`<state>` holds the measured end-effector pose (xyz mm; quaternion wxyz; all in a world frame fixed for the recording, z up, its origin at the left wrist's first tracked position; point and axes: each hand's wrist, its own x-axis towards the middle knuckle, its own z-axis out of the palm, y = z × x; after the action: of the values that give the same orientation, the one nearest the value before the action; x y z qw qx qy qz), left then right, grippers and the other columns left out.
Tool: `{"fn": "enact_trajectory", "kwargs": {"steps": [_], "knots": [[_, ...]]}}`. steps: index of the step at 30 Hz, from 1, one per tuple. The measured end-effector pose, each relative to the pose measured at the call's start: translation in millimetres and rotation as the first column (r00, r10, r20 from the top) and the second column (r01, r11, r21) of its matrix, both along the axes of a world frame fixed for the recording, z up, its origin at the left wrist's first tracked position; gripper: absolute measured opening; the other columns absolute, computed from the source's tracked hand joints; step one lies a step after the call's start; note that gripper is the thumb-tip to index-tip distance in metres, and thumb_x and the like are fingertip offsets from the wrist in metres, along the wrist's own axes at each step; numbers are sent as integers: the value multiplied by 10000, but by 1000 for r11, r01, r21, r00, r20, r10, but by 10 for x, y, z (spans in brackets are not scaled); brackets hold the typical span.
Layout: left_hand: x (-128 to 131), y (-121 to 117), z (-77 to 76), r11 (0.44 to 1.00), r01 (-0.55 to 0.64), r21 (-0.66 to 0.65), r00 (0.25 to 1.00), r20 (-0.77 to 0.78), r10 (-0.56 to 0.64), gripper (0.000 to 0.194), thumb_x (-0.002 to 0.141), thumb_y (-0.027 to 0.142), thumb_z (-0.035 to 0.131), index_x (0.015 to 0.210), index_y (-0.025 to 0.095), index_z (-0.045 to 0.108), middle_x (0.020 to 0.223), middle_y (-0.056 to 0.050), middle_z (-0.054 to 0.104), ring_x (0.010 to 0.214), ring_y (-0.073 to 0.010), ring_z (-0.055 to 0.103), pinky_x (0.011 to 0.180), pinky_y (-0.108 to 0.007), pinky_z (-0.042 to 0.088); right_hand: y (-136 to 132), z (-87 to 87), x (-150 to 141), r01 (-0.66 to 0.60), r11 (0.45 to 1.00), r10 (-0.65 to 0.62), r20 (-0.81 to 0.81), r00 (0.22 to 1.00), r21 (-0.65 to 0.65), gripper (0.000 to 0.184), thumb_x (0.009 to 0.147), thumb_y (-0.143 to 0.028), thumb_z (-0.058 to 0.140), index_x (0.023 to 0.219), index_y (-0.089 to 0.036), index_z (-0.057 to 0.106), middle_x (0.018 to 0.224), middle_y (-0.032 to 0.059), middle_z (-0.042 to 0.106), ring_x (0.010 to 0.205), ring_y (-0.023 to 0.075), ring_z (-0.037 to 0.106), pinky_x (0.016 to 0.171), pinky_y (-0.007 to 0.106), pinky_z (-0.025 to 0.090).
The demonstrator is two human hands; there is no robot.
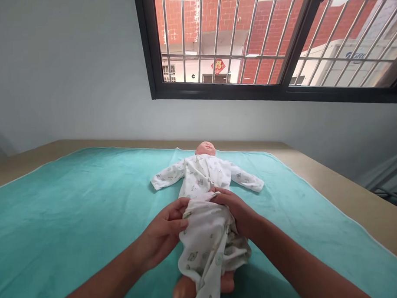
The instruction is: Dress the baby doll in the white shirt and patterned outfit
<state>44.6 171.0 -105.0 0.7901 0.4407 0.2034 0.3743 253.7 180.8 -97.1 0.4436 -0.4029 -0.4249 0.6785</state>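
Observation:
A baby doll (pixel 205 148) lies on its back, head toward the wall, in a white printed long-sleeved top (pixel 199 173) with both sleeves spread outward. White printed baby pants (pixel 204 235) are bunched around its lower body and legs. My left hand (pixel 170 226) pinches the left edge of the pants near the waist, between thumb and fingers. On the opposite side, my right hand (pixel 235 208) grips the waist edge, some of its fingers hidden by the cloth. The doll's bare feet (pixel 185 288) show below the fabric, and one pant leg trails between them.
A teal blanket (pixel 99 204) is spread under the doll over a wooden table (pixel 336 179), whose edge shows at the right. Behind stands a pale wall (pixel 68 71) with a dark-framed, barred window (pixel 216 91).

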Motion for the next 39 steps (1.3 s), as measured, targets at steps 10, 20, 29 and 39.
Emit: {"fn": "enact_trajectory", "kwargs": {"steps": [10, 20, 29, 39], "knots": [[-98, 27, 95, 914, -6, 405, 912, -372, 171, 206, 905, 354, 579, 986, 169, 624, 881, -30, 602, 849, -171, 536, 738, -265, 412, -53, 129, 41, -384, 896, 246, 467, 849, 225, 369, 654, -468, 788, 718, -178, 569, 687, -29, 487, 655, 120, 444, 584, 238, 354], [37, -49, 44, 964, 80, 253, 949, -317, 5, 328, 841, 336, 666, 1110, 173, 575, 1025, -62, 638, 987, -236, 581, 839, -326, 458, -50, 43, -36, -154, 958, 64, 343, 937, 241, 395, 751, -555, 678, 759, -179, 557, 677, -27, 532, 608, 108, 462, 553, 225, 367], [38, -18, 9, 978, 15, 206, 946, -320, 53, 307, 813, 374, 692, 1007, 164, 577, 907, -30, 629, 809, -177, 569, 695, -261, 442, -62, 190, 50, -367, 925, 308, 379, 873, 94, 265, 703, -376, 748, 862, -197, 634, 822, -6, 650, 750, 169, 591, 675, 272, 456], [82, 8, -112, 984, -66, 167, 982, -165, 94, 258, 831, 319, 674, 1030, 176, 594, 942, -39, 627, 884, -197, 568, 782, -284, 432, -6, 219, 47, -534, 833, 378, 556, 740, 144, 390, 674, -412, 787, 955, -183, 643, 880, 4, 641, 822, 178, 581, 700, 263, 445]]}}
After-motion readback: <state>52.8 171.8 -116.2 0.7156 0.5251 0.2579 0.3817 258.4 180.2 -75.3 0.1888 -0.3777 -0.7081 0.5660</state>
